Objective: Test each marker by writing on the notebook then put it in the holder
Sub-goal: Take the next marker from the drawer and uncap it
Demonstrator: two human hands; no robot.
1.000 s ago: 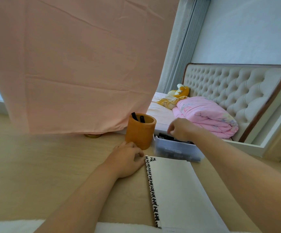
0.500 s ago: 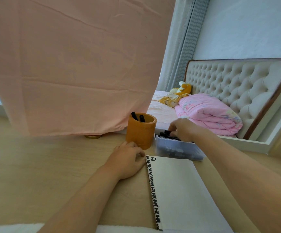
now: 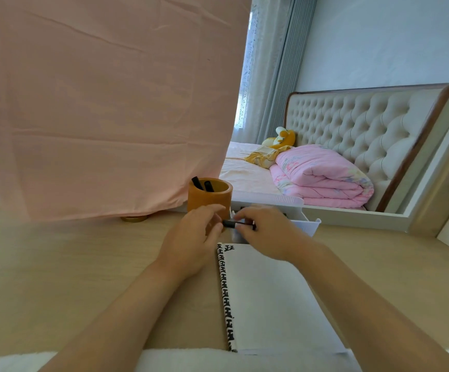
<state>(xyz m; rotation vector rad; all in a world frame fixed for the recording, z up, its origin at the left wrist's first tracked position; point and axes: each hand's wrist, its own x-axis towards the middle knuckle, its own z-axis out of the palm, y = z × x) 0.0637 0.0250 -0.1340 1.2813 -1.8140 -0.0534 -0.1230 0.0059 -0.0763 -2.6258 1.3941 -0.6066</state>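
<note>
One notebook (image 3: pixel 266 299) is lying open on the desk (image 3: pixel 57 277), "正" readable top-left. One holder (image 3: pixel 209 196) is carrying two markers (image 3: pixel 202 183). Right hand (image 3: pixel 269 232) is pinching one marker (image 3: pixel 235 224) over the notebook's top; left hand (image 3: pixel 191 240) is touching its end, grip unclear.

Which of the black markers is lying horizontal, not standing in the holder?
The marker held between both hands, above the notebook's top edge. The two others stand tilted inside the orange holder.

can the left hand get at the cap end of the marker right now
Probably yes. The left hand is right beside the marker held in the right hand, its fingers near the free end, with nothing between.
</note>
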